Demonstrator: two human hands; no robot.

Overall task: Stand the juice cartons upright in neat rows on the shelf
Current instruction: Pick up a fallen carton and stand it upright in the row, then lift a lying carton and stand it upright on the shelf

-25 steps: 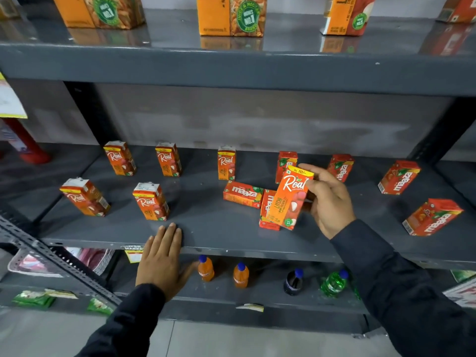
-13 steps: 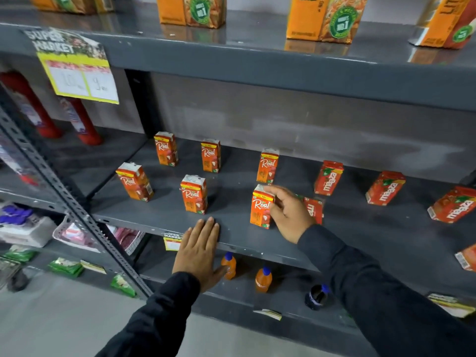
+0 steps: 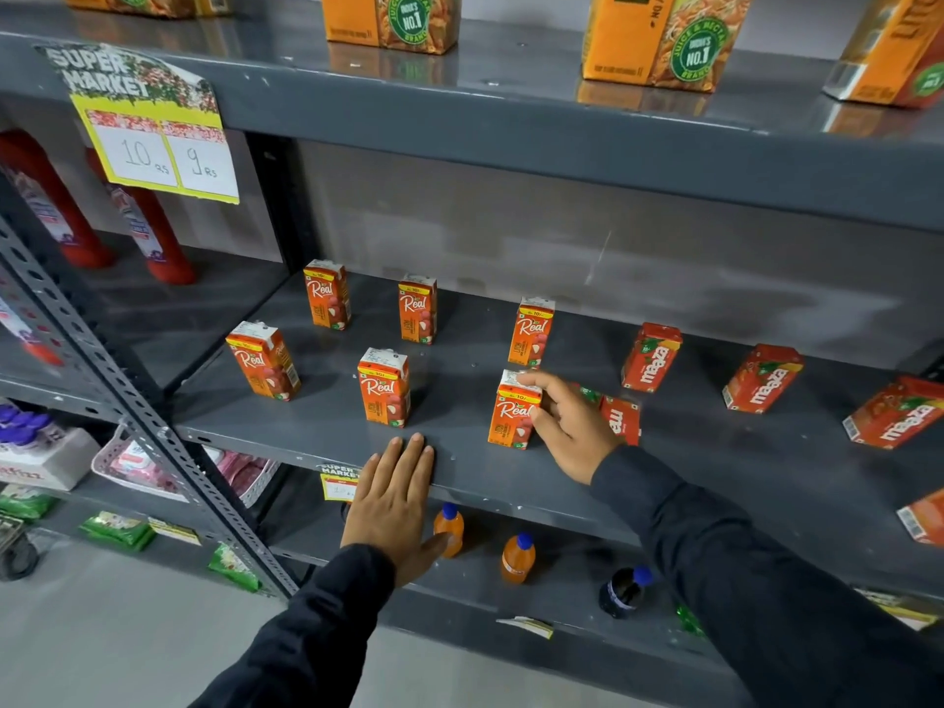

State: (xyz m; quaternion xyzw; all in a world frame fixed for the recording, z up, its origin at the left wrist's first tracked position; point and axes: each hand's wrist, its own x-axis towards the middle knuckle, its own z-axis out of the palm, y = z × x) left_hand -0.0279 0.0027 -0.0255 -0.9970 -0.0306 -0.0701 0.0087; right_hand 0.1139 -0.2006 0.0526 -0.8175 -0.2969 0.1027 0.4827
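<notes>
Several small orange Real cartons stand upright in two rows on the grey shelf (image 3: pixel 306 431). My right hand (image 3: pixel 572 426) grips the front-right Real carton (image 3: pixel 511 413), which stands on the shelf. Just behind that hand lies a red Maaza carton (image 3: pixel 620 419), partly hidden. More Maaza cartons stand or lean to the right: one (image 3: pixel 651 356), another (image 3: pixel 761 379), a third (image 3: pixel 896 412). My left hand (image 3: pixel 393 498) rests flat on the shelf's front edge, fingers together, holding nothing.
Large orange juice packs (image 3: pixel 664 38) stand on the shelf above. A price sign (image 3: pixel 153 125) hangs at upper left. Red bottles (image 3: pixel 148 232) stand in the left bay. Small drink bottles (image 3: pixel 517 557) stand on the lower shelf. A perforated metal upright (image 3: pixel 127 401) crosses the left.
My right hand brought the Real carton down and left from mid-air and stood it in the front row. The view shifted to the left. My left hand stayed on the shelf edge.
</notes>
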